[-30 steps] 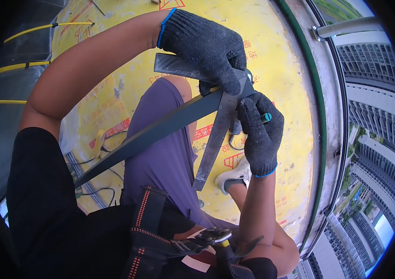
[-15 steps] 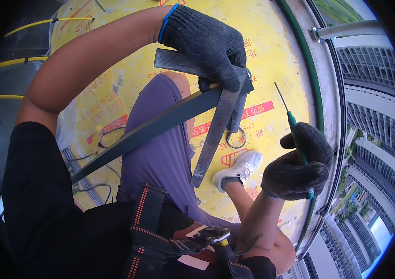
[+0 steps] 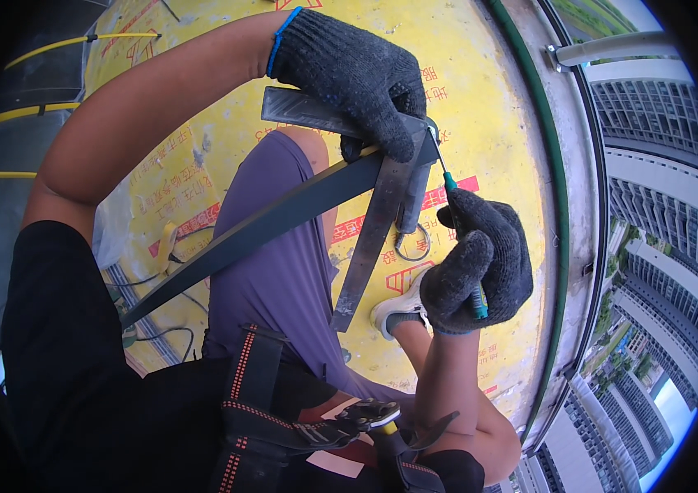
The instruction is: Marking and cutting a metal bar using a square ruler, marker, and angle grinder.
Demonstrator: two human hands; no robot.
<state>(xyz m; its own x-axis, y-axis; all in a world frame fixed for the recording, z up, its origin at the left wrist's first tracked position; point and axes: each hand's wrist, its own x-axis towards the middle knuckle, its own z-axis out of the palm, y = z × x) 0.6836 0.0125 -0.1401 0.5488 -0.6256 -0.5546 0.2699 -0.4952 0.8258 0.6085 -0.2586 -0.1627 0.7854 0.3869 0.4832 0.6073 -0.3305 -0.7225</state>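
Observation:
My left hand (image 3: 357,82), in a dark knitted glove with a blue cuff, clamps a metal square (image 3: 365,246) against the end of a long dark grey metal bar (image 3: 275,215). The bar slants down to the left across my raised knee. Pinched in my gloved right hand (image 3: 493,255) is a thin screwdriver (image 3: 450,182) with a green handle. Its shaft points up to the left, and its tip is at the bar's end beside the square's corner; whether it touches, I cannot tell. Below the bar's end, a grey cylinder (image 3: 411,201) with a wire ring hangs partly hidden.
Yellow floor covering (image 3: 480,361) with red print lies underneath. Along the right edge run a green hose (image 3: 548,148) and a railing (image 3: 612,51), with tall buildings far below. Cables (image 3: 164,333) lie at the left. A dark tool belt (image 3: 242,386) is at my waist.
My right hand has moved left and slightly up, bringing the screwdriver's tip from open space to the bar's end. My left hand, the square and the bar have shifted slightly left.

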